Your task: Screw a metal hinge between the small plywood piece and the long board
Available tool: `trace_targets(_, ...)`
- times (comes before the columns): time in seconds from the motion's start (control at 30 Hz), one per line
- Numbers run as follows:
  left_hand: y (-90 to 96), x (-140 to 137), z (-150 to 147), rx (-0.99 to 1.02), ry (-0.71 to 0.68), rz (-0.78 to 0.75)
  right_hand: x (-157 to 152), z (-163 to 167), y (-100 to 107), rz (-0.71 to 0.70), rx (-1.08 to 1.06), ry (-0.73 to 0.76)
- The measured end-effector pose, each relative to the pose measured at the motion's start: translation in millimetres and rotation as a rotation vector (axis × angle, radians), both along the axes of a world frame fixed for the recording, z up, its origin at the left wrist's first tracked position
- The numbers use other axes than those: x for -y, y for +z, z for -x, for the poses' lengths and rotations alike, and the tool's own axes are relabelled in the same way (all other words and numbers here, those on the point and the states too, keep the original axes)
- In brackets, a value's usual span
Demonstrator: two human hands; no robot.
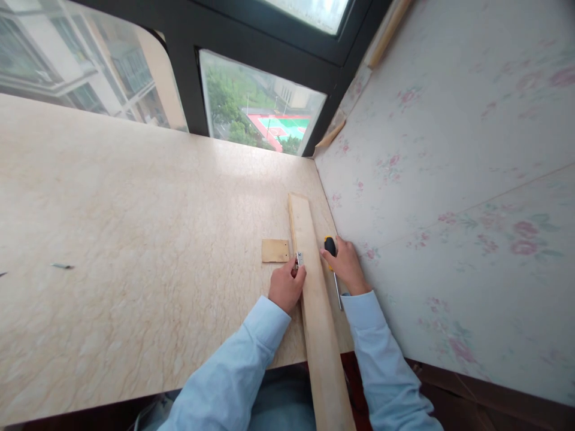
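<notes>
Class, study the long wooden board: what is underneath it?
The pale marbled surface shows along both sides of the board, whose near end extends past the surface's edge. Whatever lies directly beneath the wood is covered and cannot be seen.

Apparently a home: floral wallpaper point(453, 179) beside a marbled ledge point(135, 239) under a dark window frame point(269, 36).

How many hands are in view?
2: the left hand on the metal piece at the board's left edge, and the right hand at the screwdriver, between board and wall.
</notes>
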State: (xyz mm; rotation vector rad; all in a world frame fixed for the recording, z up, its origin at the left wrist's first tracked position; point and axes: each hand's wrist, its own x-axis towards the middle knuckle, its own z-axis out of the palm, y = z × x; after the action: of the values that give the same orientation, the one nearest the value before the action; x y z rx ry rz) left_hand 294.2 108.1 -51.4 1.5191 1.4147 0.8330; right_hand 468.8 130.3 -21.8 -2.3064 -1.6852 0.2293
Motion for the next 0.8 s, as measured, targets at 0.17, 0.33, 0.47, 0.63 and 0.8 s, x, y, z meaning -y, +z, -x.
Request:
trace_targets(0.17, -3.7, 3.1, -0.4, 0.009, -0.002, -0.034, 30.3, 28.4, 6.0, -0.178, -0.154, 0.152)
trace_targets(0.33, -8.7, 4.4, 2.8, 0.152, -0.019, 0.000, 53.2, 41.3, -1.2, -0.010, -0.418, 0.173)
trace_targets(0.47, -6.5, 4.0, 7.0, 0.224, -0.014, 0.007, 57.4, 34.3, -6.4, 0.124, -0.535, 0.176)
trace_targets(0.63, -0.5, 2.0, 12.8, 0.162, -0.028, 0.042, 57.1, 36.4, -12.5, 0.103, -0.411, 0.249)
trace_targets(0.8, 1.5, -0.5, 16.6, 0.115, -0.093, -0.021, 53.8, 51.2, -21.6, 0.023, -0.279, 0.238)
